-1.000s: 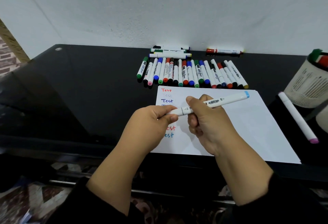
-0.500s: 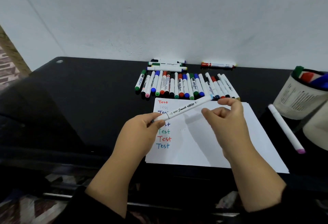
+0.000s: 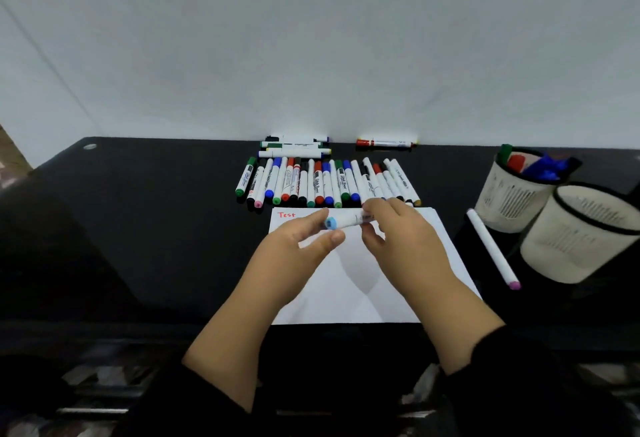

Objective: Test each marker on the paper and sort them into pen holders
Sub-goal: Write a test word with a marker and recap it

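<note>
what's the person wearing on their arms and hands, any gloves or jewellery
Both hands are bare: no gloves, rings or watch show on the left hand or the right hand. Black sleeves are pushed up, leaving the forearms uncovered. No markings are visible on them.

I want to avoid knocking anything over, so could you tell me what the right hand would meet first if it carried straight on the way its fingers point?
Probably the row of markers lying just beyond the right hand; depth is uncertain.
</note>
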`<act>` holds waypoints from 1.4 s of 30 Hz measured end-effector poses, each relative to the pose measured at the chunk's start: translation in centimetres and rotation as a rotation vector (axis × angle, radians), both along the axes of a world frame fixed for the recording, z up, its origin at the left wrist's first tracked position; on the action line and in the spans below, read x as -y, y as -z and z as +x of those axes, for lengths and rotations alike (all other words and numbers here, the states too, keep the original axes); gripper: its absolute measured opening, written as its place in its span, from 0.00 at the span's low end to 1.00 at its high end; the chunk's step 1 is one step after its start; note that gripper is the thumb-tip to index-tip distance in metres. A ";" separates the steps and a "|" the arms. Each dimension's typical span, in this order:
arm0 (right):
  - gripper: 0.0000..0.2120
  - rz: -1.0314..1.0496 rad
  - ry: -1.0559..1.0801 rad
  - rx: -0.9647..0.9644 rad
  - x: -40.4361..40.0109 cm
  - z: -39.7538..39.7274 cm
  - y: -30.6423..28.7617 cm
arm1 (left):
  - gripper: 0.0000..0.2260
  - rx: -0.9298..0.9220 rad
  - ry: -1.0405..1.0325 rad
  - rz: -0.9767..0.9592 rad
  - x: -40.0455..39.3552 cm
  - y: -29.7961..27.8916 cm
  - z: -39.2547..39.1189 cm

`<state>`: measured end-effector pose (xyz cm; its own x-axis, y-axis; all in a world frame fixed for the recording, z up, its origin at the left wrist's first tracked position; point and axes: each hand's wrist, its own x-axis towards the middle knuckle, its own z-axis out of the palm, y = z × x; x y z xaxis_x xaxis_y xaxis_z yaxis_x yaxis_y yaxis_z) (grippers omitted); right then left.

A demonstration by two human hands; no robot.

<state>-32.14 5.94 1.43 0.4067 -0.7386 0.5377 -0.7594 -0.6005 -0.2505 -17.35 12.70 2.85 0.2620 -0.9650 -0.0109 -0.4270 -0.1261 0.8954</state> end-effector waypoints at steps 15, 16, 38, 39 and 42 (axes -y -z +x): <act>0.05 0.110 0.399 0.245 5.6 -12.5 -7.6 | 0.33 0.556 0.346 0.143 11.3 3.7 -6.0; 0.07 0.116 0.420 0.244 5.9 -13.0 -7.8 | 0.34 0.590 0.361 0.155 11.8 4.1 -6.1; 0.18 0.286 0.493 0.118 12.1 -14.7 -6.8 | 0.33 0.679 0.322 0.108 12.6 6.5 -6.1; 0.22 0.262 0.500 0.069 12.1 -14.8 -6.8 | 0.33 0.677 0.323 0.108 12.6 6.5 -6.1; 0.27 0.243 0.531 -0.118 12.5 -15.0 -6.5 | 0.33 0.666 0.323 0.111 12.5 6.5 -6.0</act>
